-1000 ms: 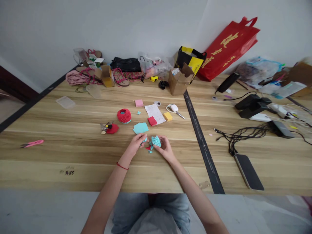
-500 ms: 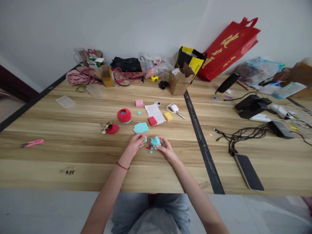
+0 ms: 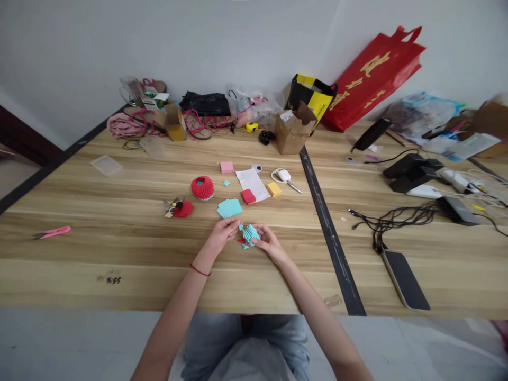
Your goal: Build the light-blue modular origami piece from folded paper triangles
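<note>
My right hand (image 3: 268,242) grips a light-blue cluster of folded paper pieces (image 3: 251,234) just above the table. Between the fingertips of my left hand (image 3: 223,233) is a small light-blue folded paper piece (image 3: 240,227), close to the cluster's left side. A red folded piece (image 3: 241,241) shows at the cluster's lower left; whether it is attached I cannot tell. Beyond my hands lies a stack of light-blue paper (image 3: 229,208). A round red folded-paper bowl (image 3: 202,188) with a light-blue base stands farther back, and a single light-blue piece (image 3: 226,183) lies to its right.
Red (image 3: 248,197), yellow (image 3: 273,189) and pink paper pads (image 3: 227,167) lie around a written sheet (image 3: 257,182). Pink thread snips (image 3: 52,233) rest far left. Black cables (image 3: 391,219) and a power bank (image 3: 405,279) are on the right. A cardboard box (image 3: 292,132) stands behind.
My left hand has moved slightly right, bringing its small blue piece up to the cluster. The cluster in my right hand has shifted a little left and turned.
</note>
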Demonstrator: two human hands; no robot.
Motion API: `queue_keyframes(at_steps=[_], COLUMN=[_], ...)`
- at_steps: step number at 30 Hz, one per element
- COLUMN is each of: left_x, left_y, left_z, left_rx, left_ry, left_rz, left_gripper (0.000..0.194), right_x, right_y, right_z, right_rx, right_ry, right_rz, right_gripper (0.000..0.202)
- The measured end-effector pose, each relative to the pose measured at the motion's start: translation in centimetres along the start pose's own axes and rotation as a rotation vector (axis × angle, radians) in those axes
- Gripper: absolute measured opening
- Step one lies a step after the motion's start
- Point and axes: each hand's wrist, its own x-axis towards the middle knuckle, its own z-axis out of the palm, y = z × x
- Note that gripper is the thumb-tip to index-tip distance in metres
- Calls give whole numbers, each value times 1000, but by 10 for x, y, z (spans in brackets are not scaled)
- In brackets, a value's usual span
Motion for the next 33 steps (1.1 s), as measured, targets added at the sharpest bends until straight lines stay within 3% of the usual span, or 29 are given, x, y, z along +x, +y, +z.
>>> queue_keyframes(at_steps=[20,26,33], left_x=[-1,0,0], left_y=[-1,0,1], left_z=[5,5,1], left_rx=[144,215,233], left_ry=[11,104,93], left_rz=[-11,39,82], left_gripper=[47,37,31], right_x=[1,2,3], right_y=[1,3,5], right_z=[-1,1,1], right_rx=[-35,-33,-71], right_ry=[-33,1,67], right_rz=[17,-10,-50], right_gripper=[36,37,41])
